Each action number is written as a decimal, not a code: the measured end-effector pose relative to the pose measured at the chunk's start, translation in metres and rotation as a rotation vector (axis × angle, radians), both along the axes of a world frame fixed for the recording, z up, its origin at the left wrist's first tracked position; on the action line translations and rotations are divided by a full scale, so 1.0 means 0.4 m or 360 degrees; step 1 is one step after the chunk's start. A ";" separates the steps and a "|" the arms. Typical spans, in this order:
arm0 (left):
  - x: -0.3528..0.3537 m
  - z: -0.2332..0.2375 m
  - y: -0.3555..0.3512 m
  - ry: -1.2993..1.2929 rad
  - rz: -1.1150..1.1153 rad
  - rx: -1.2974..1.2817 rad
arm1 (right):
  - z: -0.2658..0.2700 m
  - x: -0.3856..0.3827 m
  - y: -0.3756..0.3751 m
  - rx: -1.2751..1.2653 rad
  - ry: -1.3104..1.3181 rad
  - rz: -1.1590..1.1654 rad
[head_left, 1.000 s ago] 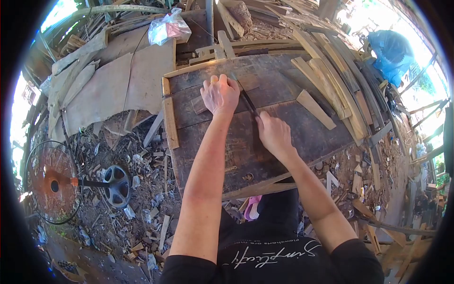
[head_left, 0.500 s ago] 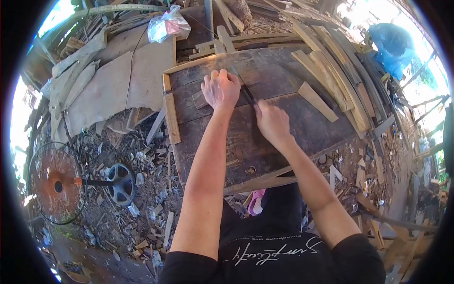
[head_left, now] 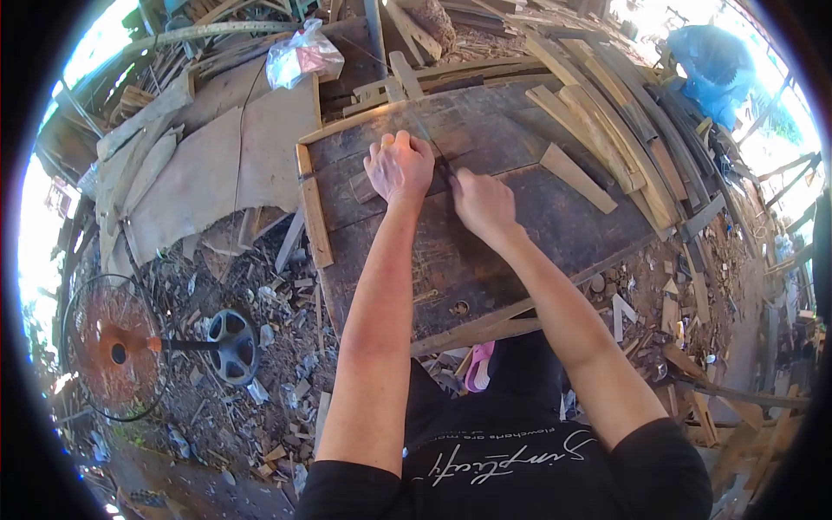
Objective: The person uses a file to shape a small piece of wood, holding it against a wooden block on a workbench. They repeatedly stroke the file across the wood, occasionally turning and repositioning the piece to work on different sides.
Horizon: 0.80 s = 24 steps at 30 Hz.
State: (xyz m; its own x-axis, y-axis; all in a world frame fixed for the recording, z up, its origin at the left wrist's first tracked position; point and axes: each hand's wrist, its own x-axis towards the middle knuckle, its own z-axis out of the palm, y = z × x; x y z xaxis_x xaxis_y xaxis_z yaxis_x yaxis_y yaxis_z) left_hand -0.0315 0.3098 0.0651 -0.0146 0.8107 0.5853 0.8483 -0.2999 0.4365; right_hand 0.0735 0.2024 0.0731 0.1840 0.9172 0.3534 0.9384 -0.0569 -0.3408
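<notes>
My left hand (head_left: 399,166) presses down on a small flat piece of wood (head_left: 362,186) lying on a dark, worn wooden workbench (head_left: 485,251). My right hand (head_left: 482,204) is closed round the handle of a long thin dark tool (head_left: 433,152), probably a file or blade. Its tip runs past the left hand's fingers toward the bench's far edge. Most of the wood piece is hidden under my left hand.
A loose wooden wedge (head_left: 579,178) lies on the bench's right part. Stacked planks (head_left: 607,95) lean at the right, plywood sheets (head_left: 217,165) at the left. A plastic bag (head_left: 299,54) sits behind. A fallen fan (head_left: 117,347) lies on the scrap-strewn ground.
My right hand has pushed the tool forward, up toward my left hand, so the two hands are now close together. The left hand has stayed on the wood.
</notes>
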 end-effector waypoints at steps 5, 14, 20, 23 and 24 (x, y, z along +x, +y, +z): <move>0.005 0.006 0.003 0.0003 0.0125 -0.0031 | -0.002 -0.001 0.038 0.0018 -0.0022 0.0020; 0.006 -0.008 0.004 -0.0010 0.0033 0.0055 | -0.029 -0.003 0.066 0.0096 -0.0112 0.0000; -0.001 -0.001 0.003 -0.0070 0.0091 0.0065 | -0.019 0.005 -0.054 0.0065 -0.0067 0.0057; -0.005 -0.007 0.005 -0.0078 0.0035 0.0116 | -0.018 0.006 -0.048 0.0027 -0.0076 0.0064; -0.003 -0.009 0.006 -0.0046 0.0050 0.0120 | -0.030 0.009 -0.031 0.0089 -0.0091 0.0064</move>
